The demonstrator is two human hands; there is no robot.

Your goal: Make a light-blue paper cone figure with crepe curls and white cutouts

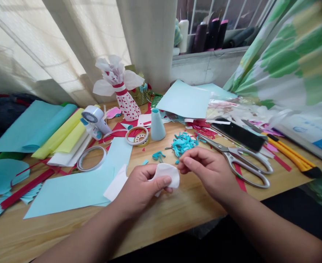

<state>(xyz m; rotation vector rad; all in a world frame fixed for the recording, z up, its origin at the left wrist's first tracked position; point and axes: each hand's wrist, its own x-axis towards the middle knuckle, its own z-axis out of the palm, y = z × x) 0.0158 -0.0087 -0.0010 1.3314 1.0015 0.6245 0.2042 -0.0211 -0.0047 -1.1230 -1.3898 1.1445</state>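
My left hand [144, 186] pinches a small white piece of paper or felt [168, 173] with rounded edges, thumb on top and fingers behind. Close by its right edge, my right hand [204, 168] has thumb and forefinger pressed together. What those fingertips hold, if anything, is too small to make out, and I cannot tell whether they touch the white piece. Just beyond the hands lies a pile of curled turquoise strips [185, 143], with a smaller turquoise cluster [158, 157] to its left. A light blue paper cone [157, 126] stands upright behind them.
Silver scissors [229, 151], a black phone [240, 135] and a yellow utility knife [292, 153] lie at the right. Tape rolls [92, 168], blue paper sheets [76, 191] and a glue gun-like white device [95, 117] are left. A heart-patterned wrapped bouquet [126, 104] stands behind.
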